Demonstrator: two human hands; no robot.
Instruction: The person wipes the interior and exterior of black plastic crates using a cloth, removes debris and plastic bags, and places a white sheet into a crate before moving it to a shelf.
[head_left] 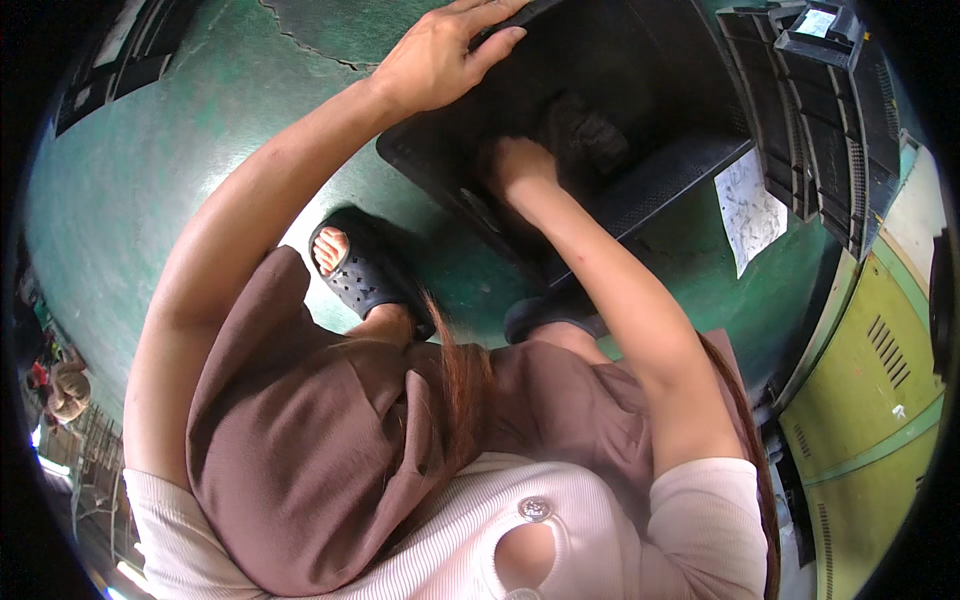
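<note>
A large black plastic crate stands in front of me, its inside deep in shadow. At its upper left rim is my left hand, with the thumb over the inner side and the fingers along the edge; the fingertips are cut off by the frame. My right hand reaches down inside the crate with its fingers curled. What those fingers hold, if anything, is lost in the dark. Beside this hand lies a dark, crumpled-looking thing, whose kind I cannot make out.
My feet in dark clogs are on the green floor, close to the crate. A printed paper sheet hangs at the crate's right side. More black crates stand at the right, near a yellow-green metal cabinet.
</note>
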